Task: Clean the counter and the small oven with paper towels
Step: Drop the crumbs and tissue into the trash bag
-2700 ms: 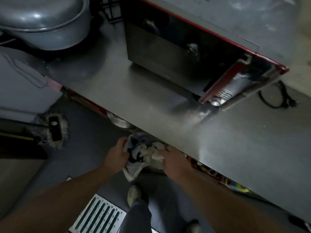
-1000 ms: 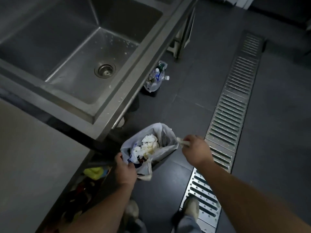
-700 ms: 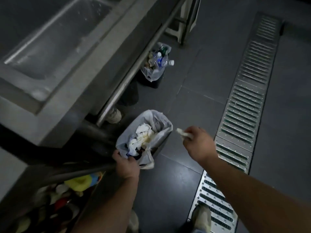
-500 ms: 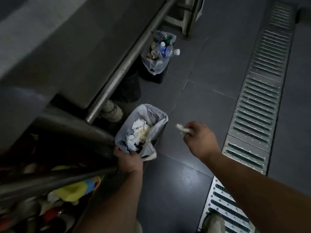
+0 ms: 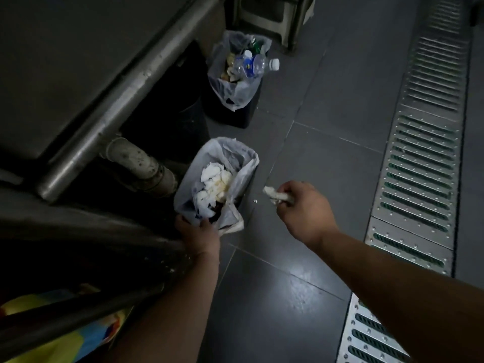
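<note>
A small trash bin lined with a pale plastic bag (image 5: 246,158) stands low beside the steel sink unit, with several crumpled white paper towels (image 5: 216,183) inside. My left hand (image 5: 200,233) grips the bin's near rim and the bag. My right hand (image 5: 301,205) is to the right of the bin, over the dark floor, holding a crumpled used paper towel (image 5: 275,196) whose end sticks out toward the bin. The counter and the small oven are out of view.
A second lined bin (image 5: 235,82) with plastic bottles stands farther along the sink unit. A steel rail (image 5: 125,87) and a drain pipe (image 5: 141,166) run on the left. A metal floor drain grate (image 5: 424,163) lies on the right. Colourful items (image 5: 65,341) sit on a shelf at lower left.
I turned from the counter and oven to the floor beside the sink. The bin came down from counter height to near the floor in my left hand. My right hand keeps its paper towel.
</note>
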The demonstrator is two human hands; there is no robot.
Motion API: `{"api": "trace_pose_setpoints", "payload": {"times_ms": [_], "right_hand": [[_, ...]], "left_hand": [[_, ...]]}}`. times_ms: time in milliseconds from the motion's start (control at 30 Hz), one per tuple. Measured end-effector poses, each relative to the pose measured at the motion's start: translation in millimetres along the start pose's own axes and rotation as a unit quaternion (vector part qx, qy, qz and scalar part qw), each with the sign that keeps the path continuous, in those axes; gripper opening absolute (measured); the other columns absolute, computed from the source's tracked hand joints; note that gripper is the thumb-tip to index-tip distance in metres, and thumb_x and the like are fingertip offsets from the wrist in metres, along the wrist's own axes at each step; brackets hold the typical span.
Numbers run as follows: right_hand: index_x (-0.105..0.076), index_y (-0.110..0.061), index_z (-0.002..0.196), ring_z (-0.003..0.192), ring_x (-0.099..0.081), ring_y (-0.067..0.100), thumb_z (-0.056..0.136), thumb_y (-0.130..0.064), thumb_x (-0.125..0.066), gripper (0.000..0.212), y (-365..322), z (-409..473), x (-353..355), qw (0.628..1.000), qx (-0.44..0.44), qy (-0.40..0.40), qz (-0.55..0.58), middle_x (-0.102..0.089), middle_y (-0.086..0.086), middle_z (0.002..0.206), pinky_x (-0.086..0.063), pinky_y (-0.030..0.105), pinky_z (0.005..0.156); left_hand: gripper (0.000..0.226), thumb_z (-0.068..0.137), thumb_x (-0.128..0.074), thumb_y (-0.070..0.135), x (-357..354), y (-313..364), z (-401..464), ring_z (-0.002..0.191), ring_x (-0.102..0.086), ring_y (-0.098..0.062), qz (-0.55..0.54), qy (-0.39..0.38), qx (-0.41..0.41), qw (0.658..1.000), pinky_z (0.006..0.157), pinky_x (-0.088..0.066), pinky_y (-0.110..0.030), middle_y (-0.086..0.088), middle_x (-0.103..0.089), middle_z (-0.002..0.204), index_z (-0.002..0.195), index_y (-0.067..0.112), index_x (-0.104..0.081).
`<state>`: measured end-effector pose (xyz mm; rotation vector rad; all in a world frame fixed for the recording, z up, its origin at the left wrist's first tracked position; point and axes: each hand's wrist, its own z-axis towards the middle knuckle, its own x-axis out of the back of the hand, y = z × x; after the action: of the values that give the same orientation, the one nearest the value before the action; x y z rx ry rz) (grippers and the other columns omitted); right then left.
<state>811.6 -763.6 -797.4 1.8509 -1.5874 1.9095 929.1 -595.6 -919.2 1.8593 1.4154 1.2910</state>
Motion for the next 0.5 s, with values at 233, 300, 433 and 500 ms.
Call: {"api": "trace_pose_setpoints", "payload": {"times_ms": [233,300,433,500], "right_hand": [[-0.066,-0.022,0.106,0.091,-0.055,0.021,0.087,-0.019,-0.063,0.019,-5.4,1.3,30.6,1.0,-0.019,0.007,-0.012,-0.059,0.001,0.103,-0.033,0.024,0.072],[-0.065,-0.02,0.108,0.092,-0.056,0.024,0.087,-0.02,-0.063,0.021,-16.0,-6.7,50.7,0.999,-0.022,0.004,-0.028,-0.059,0.002,0.104,-0.034,0.024,0.071],[-0.064,-0.018,0.11,0.092,-0.059,0.027,0.086,-0.02,-0.065,0.024,-47.1,-31.5,93.4,0.995,-0.025,-0.034,-0.089,-0.059,0.005,0.106,-0.038,0.026,0.071],[-0.063,-0.018,0.109,0.091,-0.06,0.029,0.086,-0.019,-0.063,0.024,-71.4,-48.2,114.9,0.991,-0.035,-0.059,-0.112,-0.058,0.006,0.106,-0.039,0.027,0.07]], "left_hand": [[0.097,0.081,-0.07,0.055,9.8,12.5,-19.1,0.143,-0.037,-0.033,0.052,0.006,0.029,0.998,0.117,-0.032,-0.047,-0.009,-0.036,0.158,0.158,0.026,-0.018],[0.084,0.091,-0.069,0.039,29.2,21.3,-47.5,0.14,-0.041,-0.036,0.094,-0.001,0.021,0.995,0.115,-0.032,-0.044,-0.016,-0.043,0.154,0.157,0.013,-0.025],[0.053,0.094,-0.065,0.018,72.6,37.8,-112.5,0.125,-0.056,-0.039,0.272,-0.08,0.039,0.958,0.1,-0.042,-0.041,-0.019,-0.058,0.138,0.144,0.01,-0.049],[0.042,0.092,-0.062,0.015,104.4,49.4,-144.2,0.12,-0.059,-0.035,0.341,-0.142,0.034,0.929,0.098,-0.047,-0.039,-0.018,-0.063,0.132,0.134,0.01,-0.058]]}}
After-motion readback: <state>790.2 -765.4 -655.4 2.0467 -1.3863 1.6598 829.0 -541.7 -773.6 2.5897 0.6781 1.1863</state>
